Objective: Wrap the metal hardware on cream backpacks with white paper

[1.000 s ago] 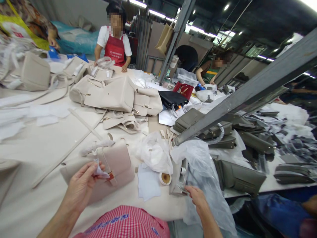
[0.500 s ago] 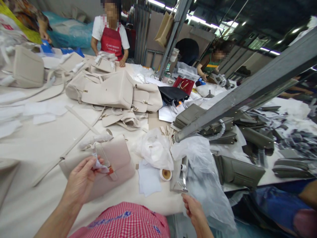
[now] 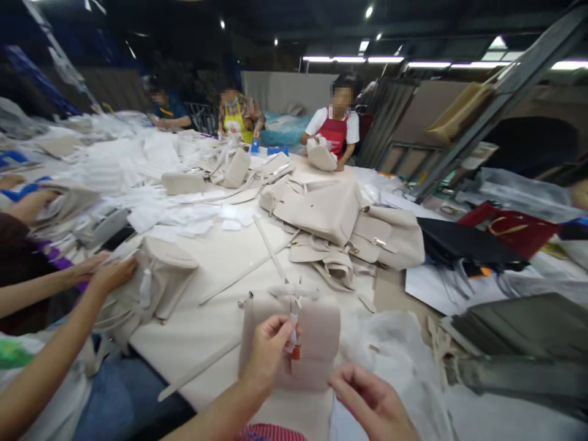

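Observation:
A pale beige handbag (image 3: 321, 321) stands on the table just in front of me, its flap clasp (image 3: 295, 353) reddish-orange. My left hand (image 3: 269, 349) pinches a small piece of white tissue paper (image 3: 293, 326) over the front of the bag, just above the clasp. Near the bag's lower right corner is my right hand (image 3: 367, 395). Its thumb and forefinger are pressed together, and anything between them is too small to make out. The bag's strap (image 3: 202, 367) trails to the left across the table.
Beyond the handbag lies a pile of beige bags (image 3: 321, 211). Crumpled plastic (image 3: 395, 349) and dark green bags (image 3: 519, 324) are at the right. A co-worker's hands (image 3: 113, 272) handle another beige bag (image 3: 168, 275) close on the left. A metal post (image 3: 487, 116) slants at the upper right.
The view has swung left. My right hand has come from beside the metal tool on the right to the handbag's edge. The left hand still pinches the tissue paper by the clasp.

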Motion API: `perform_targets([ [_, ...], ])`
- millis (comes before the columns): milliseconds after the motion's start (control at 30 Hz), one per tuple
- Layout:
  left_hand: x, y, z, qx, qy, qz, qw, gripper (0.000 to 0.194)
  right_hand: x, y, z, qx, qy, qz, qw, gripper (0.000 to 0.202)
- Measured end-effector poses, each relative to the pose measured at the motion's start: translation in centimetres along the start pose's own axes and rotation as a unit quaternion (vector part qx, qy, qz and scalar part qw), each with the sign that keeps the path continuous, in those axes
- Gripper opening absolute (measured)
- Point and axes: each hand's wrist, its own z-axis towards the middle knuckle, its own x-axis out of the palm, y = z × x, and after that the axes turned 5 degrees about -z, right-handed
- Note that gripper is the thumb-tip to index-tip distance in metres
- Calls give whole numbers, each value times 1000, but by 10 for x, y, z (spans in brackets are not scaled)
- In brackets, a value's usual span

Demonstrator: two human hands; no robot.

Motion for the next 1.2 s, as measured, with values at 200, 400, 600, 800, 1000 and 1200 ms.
perform_targets([
  [200, -6, 1, -7, 92, 3, 95, 991, 26, 34, 64, 51, -91, 29, -136, 986, 33],
  [400, -14, -1, -11, 197, 0, 244, 950, 19, 38, 45, 66, -65, 32, -93, 993, 30],
  [600, -21, -5, -12, 273, 35, 318, 907, 23, 38, 44, 69, -30, 11, -107, 994, 33],
  [800, -24, -13, -17, 281, 57, 342, 895, 24, 40, 47, 72, -23, 9, -130, 991, 31],
  [1000, -23, -19, -17, 217, 27, 279, 935, 25, 41, 36, 73, 5, 29, -74, 997, 30],
  [1200, -23, -20, -17, 140, 15, 227, 964, 19, 46, 43, 67, 26, 41, -34, 998, 32],
])
